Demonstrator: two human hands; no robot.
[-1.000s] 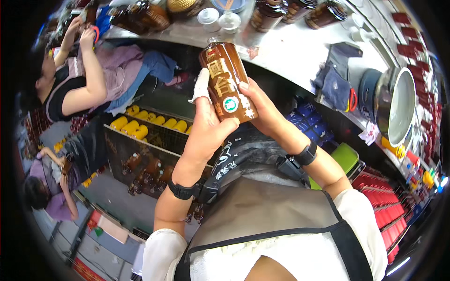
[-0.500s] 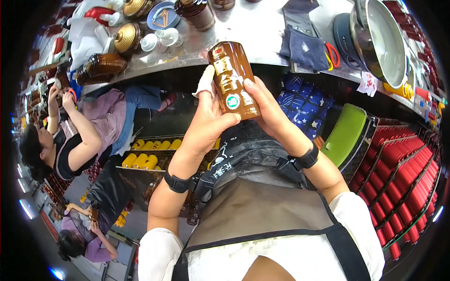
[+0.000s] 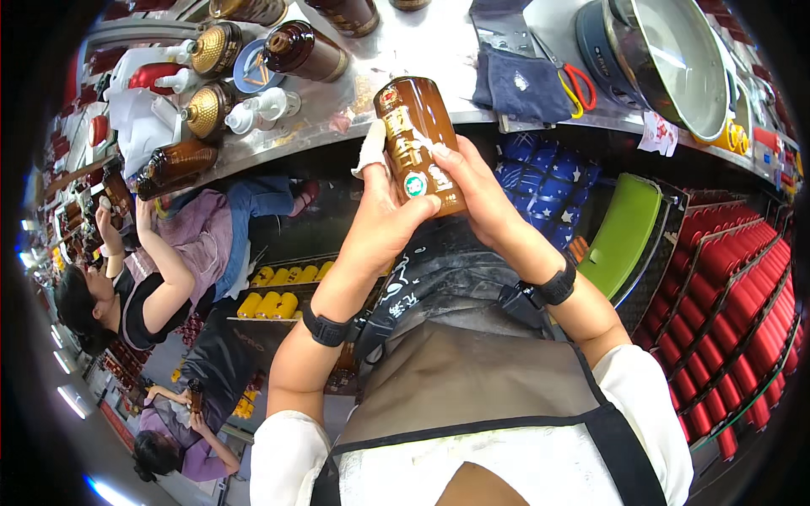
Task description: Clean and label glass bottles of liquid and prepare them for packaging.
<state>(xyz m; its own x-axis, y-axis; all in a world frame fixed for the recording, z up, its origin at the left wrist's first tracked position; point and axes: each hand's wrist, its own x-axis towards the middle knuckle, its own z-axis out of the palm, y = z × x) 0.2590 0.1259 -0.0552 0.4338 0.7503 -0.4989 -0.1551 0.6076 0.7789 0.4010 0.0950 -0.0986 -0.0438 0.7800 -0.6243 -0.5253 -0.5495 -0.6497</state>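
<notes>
A brown glass bottle (image 3: 432, 105) with gold lettering and a small green round mark is held up in front of the table edge, between both my hands. My left hand (image 3: 380, 219) is wrapped round its left side, with the thumb along the lower end and a white cover on one finger. From the right, my right hand (image 3: 483, 187) grips the bottle, thumb pressed on the lettered face. The fingers behind the glass are hidden. A black band circles each wrist.
On the metal table (image 3: 456, 42) stand brown bottles (image 3: 308, 55), a blue bowl (image 3: 253, 69), white pump bottles (image 3: 272, 108), a dark cloth (image 3: 519, 86), scissors (image 3: 579, 91) and a large pan (image 3: 688, 76). Red cylinders (image 3: 726, 312) fill a rack at right. Two co-workers sit at left.
The bottle has turned slightly about its length in my hands, shifting its lettering leftward. The view has swung, so table things appear further left. The nearer co-worker's hands have moved.
</notes>
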